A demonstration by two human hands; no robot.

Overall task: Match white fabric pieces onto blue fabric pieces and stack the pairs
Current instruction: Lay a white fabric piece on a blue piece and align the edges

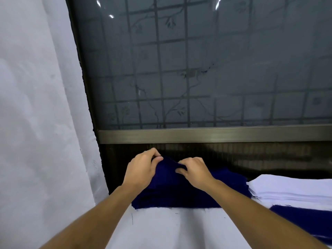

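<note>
While atop blue stack (179,194), 2 hands (142,168) (195,170).

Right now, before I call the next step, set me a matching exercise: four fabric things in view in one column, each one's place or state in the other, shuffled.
Things:
1. stack of dark blue fabric pieces
2. stack of white fabric pieces
3. separate dark blue fabric piece
4. white hanging cloth

Places or states:
A. hangs at far left
B. at the right edge, nearer the person than the white stack
C. far edge pinched by the left hand and the right hand
D. untouched, right of the blue stack

Pairs: 1-C, 2-D, 3-B, 4-A
</note>
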